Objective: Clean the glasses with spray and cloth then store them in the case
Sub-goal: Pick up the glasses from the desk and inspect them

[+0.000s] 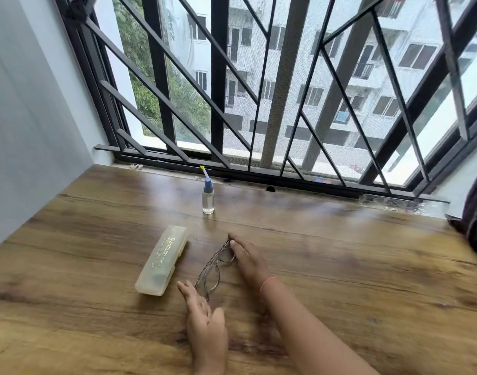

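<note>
The thin metal-framed glasses (213,269) lie on the brown wooden table (340,266), just beside the pale yellow plastic case (161,261). The right hand (248,258) pinches the far rim with its fingertips. The left hand (204,318) is loose and open, with its fingers touching the near end. The glasses look light, thin and easy to bend or scratch. It is best to hold the frame, not the lenses. The small clear spray bottle with a blue top (208,198) stands farther back.

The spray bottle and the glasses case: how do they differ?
The spray bottle stands upright near the window; the case lies flat beside the glasses. The spray bottle is clear with a blue cap; the case is yellowish with gold print. Both sit on the wooden table, neither held.
</note>
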Tool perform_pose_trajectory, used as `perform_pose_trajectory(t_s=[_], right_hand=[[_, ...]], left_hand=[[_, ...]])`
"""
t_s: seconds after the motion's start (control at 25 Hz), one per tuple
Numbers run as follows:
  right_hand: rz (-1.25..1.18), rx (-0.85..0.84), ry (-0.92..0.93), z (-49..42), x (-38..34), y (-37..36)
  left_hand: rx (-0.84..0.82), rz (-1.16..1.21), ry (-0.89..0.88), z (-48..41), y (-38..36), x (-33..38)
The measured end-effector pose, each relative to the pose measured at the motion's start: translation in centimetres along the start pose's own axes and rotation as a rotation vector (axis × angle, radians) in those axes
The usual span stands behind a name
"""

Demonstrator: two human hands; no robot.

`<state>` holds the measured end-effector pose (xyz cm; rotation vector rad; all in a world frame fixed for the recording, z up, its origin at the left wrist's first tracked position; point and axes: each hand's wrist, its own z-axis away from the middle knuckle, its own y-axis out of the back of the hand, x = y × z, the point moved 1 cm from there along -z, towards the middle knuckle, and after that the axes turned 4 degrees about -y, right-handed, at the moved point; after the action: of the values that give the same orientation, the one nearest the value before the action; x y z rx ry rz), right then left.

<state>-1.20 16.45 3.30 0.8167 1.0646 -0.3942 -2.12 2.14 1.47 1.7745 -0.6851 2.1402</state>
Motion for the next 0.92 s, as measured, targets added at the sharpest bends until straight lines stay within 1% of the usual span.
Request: perform_pose_trajectory(t_s=[0.08, 0.16, 0.36, 0.6, 0.76, 0.92], right_hand=[[-0.025, 0.049, -0.046, 1.3, 0.4, 1.6], [-0.1, 0.13, -0.092, 3.4, 1.0, 3.6], [-0.269, 0.291, -0.154, 10.1, 2.9, 6.9], [-0.432, 0.403, -0.234, 14.7, 4.8, 8.4], [-0.435, 0.412, -0.257, 14.7, 5.5, 8.4], [-0.391, 0.365, -0.244, 13.8, 6.0, 8.6]], left_hand=[[-0.076, -0.012, -0.002, -0.4, 0.1, 0.5], [-0.169, -0.025, 0.007, -0.8, -0.1, 0.9], [-0.419, -0.009, 0.077, -1.1, -1.3, 1.2], [-0.617, -0.041, 0.12, -1.6, -2.3, 0.3], [-0.675, -0.025, 0.128, -2.1, -2.9, -0.3], [-0.688, -0.033, 0.111, -2.9, -3.5, -0.8]])
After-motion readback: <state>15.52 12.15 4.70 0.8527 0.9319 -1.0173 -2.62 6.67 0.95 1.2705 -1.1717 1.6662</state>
